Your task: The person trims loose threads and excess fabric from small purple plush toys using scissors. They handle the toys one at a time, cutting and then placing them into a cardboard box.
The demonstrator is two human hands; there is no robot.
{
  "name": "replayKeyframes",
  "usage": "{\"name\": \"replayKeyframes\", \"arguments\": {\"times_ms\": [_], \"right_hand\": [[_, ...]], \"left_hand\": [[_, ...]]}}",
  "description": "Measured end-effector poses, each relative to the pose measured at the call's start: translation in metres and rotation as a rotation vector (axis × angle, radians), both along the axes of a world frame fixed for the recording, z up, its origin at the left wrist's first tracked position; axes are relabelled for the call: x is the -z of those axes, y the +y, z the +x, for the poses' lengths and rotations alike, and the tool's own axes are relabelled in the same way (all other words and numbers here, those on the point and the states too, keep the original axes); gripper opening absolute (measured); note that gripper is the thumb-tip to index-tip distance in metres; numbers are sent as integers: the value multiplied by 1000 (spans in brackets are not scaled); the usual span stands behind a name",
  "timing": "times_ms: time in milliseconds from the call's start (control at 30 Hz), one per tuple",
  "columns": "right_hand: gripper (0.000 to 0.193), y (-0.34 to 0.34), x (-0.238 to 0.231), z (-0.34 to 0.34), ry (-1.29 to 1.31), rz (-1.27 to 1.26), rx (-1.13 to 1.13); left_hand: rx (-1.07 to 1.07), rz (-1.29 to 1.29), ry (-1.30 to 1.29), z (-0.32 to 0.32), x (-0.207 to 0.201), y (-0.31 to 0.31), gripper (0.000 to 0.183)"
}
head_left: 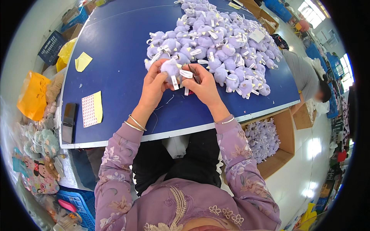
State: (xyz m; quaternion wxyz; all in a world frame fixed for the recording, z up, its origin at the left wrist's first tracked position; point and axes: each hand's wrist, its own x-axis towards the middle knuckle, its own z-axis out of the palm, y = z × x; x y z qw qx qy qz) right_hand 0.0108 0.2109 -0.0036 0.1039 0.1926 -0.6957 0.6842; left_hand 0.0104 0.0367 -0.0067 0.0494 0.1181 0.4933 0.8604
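Note:
Near the front of the blue table, my left hand (pixel 155 80) is closed on a small lilac plush toy (pixel 170 67), thumb across its front. A white label (pixel 175 82) hangs from the toy. My right hand (pixel 202 82) is closed beside it, thumb and finger pinching a white strap (pixel 186 74) at the toy's right side. Between its fingers shows a slim dark metal tool (pixel 195 72), like thread snips, partly hidden. Just beyond both hands lies a large pile of similar plush toys (pixel 216 42) with white loops and labels.
At the left of the blue table (pixel 115 50) lie a sticker sheet (pixel 91 109), a yellow paper (pixel 83 62) and a dark box-shaped item (pixel 68 122). A cardboard box (pixel 283 150) of lilac pieces stands by my right arm. Another person (pixel 304 73) bends beyond the table's right edge.

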Motion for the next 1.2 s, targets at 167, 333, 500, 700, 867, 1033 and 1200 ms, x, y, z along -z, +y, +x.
{"name": "replayKeyframes", "arguments": {"times_ms": [167, 333, 500, 700, 867, 1033, 1200], "right_hand": [[17, 10, -2, -3, -219, -38, -69], [14, 14, -2, -6, -403, -328, -131], [16, 11, 1, -10, -421, -278, 3], [14, 12, 2, -9, -72, -31, 288], [16, 5, -3, 1, 169, 197, 150], [12, 1, -1, 0, 120, 216, 98], [17, 13, -6, 2, -233, -56, 4]], "left_hand": [[43, -22, -51, 2, -1, 3, 39], [115, 19, -85, 1, -4, 4, 41], [313, -22, -95, 4, -8, 1, 48], [141, -135, -224, 0, -6, 3, 46], [56, -132, -211, 0, -3, 7, 44], [53, -143, -214, 0, -2, 2, 46], [63, -125, -223, -6, -2, 7, 45]]}}
